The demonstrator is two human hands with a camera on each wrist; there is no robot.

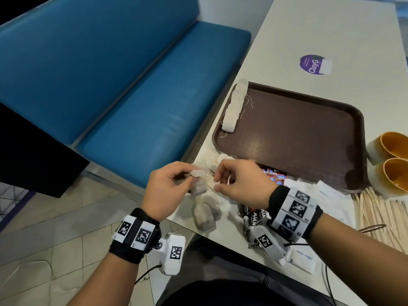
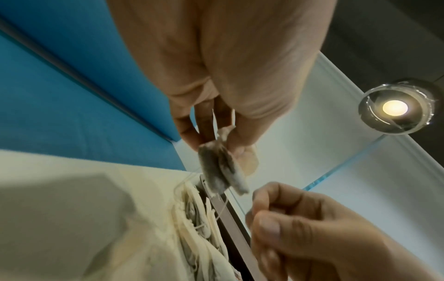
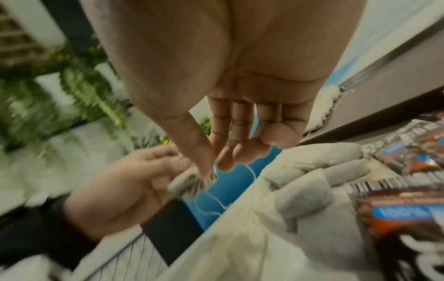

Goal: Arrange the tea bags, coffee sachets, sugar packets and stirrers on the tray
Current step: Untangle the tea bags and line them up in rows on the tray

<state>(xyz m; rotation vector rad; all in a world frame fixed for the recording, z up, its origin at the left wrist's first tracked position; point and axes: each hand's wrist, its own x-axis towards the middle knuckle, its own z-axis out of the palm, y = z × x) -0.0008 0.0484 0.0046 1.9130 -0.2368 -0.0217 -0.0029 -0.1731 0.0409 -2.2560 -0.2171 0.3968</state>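
**Tea bag held between both hands at the table's near corner**

The left hand (image 1: 167, 186) pinches a tea bag (image 2: 222, 169) by its top edge, fingers curled on it, so the bag hangs just off the table's corner. The right hand (image 1: 240, 184) is close beside it, thumb and forefinger pressed together; the left wrist view suggests they nip the bag's thin string (image 2: 222, 208), though the thread is too fine to be sure. The other right fingers are loosely curled.

Below the hands more loose tea bags (image 1: 204, 217) lie on the table (image 1: 331, 29), with coffee sachets (image 1: 274, 174) and dark sachets (image 1: 254, 214) just beside them. Sugar packets (image 1: 303, 259) and wooden stirrers (image 1: 375, 215) lie further right. The brown tray (image 1: 309, 138) sits beyond, holding only a row of tea bags (image 1: 235, 107) along its left rim, so the task looks early.

The risks are plain. The string may be tangled with the pile, and a sharp tug could tear the paper bag and spill tea, or drag neighbouring bags over the edge to the floor. A loose pinch this close to the corner could drop the bag itself.
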